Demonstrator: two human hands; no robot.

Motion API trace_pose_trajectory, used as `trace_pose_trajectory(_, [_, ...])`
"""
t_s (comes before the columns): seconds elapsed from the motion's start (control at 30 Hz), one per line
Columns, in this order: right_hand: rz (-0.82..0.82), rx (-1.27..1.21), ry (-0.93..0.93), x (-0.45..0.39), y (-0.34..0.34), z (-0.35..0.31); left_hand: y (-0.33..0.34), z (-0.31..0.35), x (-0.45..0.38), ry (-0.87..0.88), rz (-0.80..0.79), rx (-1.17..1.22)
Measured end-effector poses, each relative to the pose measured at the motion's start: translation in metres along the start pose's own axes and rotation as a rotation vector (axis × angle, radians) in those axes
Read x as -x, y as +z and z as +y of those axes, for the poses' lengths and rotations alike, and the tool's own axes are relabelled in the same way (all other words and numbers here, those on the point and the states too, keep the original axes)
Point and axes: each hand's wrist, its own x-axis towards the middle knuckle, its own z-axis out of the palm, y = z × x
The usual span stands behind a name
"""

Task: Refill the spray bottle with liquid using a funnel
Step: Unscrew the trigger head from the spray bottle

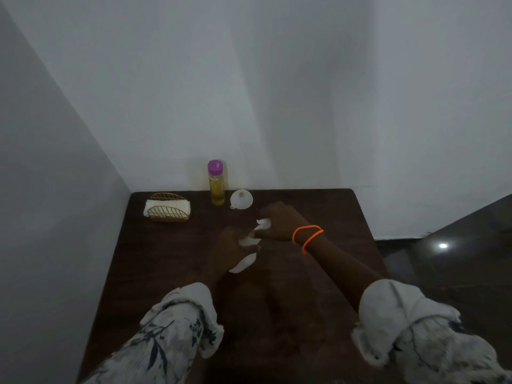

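Left hand (230, 252) grip wrapped around spray bottle (243, 263), right hand (279, 221) grip pinching its white spray head (263, 223)

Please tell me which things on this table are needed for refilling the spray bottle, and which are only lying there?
Needed: white spray bottle in the left hand; its spray head under the right hand; white funnel; bottle of yellow liquid.

Only lying there: napkin holder with napkins.

Honestly there was nothing to read anywhere in this one. The bottle (216, 182) with the purple cap carried no label I could make out, and the picture was too dim and soft for any small print.
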Motion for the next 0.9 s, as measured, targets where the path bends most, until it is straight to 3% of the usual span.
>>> trace_pose_trajectory(0.1, [-0.208, 0.224, -0.083, -0.004, -0.01, -0.008, -0.002, 0.004, -0.002, 0.037, -0.026, -0.053])
trace_pose_trajectory(0.27, [-0.048, 0.3, -0.346, -0.008, -0.005, -0.006, -0.005, 0.009, -0.002, -0.033, -0.059, 0.033])
trace_pose_trajectory(0.5, [-0.309, 0.128, -0.048, -0.007, -0.01, 0.001, -0.002, -0.004, -0.005, 0.02, -0.073, -0.052])
trace_pose_trajectory(0.57, [-0.274, 0.201, -0.096, -0.006, -0.011, -0.002, -0.003, 0.0, -0.005, 0.038, -0.086, -0.054])
trace_pose_trajectory(0.7, [-0.042, 0.347, -0.374, -0.007, -0.004, -0.007, -0.005, 0.005, -0.007, -0.004, -0.117, 0.022])
trace_pose_trajectory(0.77, [0.031, 0.295, -0.427, -0.007, -0.002, -0.008, -0.004, 0.006, -0.008, -0.024, -0.109, 0.026])
trace_pose_trajectory(0.9, [-0.054, 0.171, -0.355, -0.006, -0.01, -0.008, -0.007, 0.003, -0.008, -0.009, -0.083, 0.014])
